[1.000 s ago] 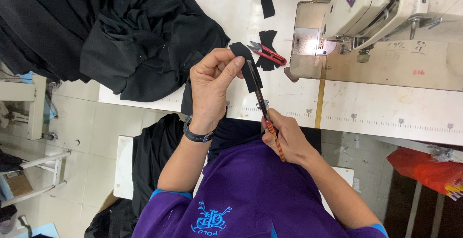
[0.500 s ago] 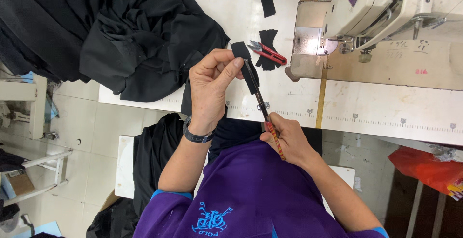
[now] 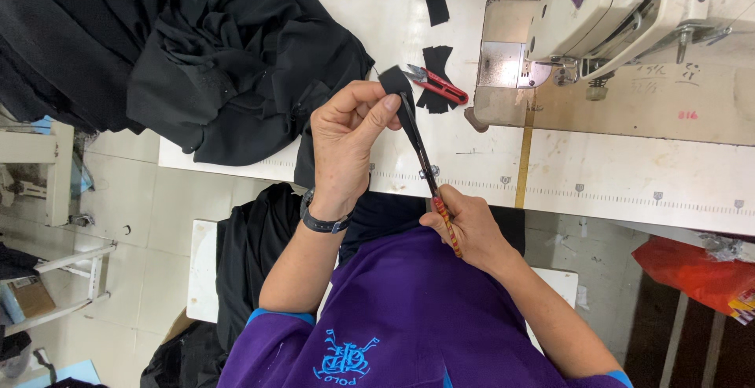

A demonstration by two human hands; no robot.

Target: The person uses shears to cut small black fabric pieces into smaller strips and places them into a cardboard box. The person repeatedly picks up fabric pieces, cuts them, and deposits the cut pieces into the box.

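- Above the white sewing table (image 3: 629,183), the left hand (image 3: 346,140) pinches a small black fabric piece (image 3: 397,89) between thumb and fingers.
- The right hand (image 3: 464,227) is closed around the scissors (image 3: 429,176), whose blades touch the fabric.
- Red thread snips (image 3: 436,83) lie near the sewing machine (image 3: 621,18).
- A black cloth pile (image 3: 228,58) lies at the left.
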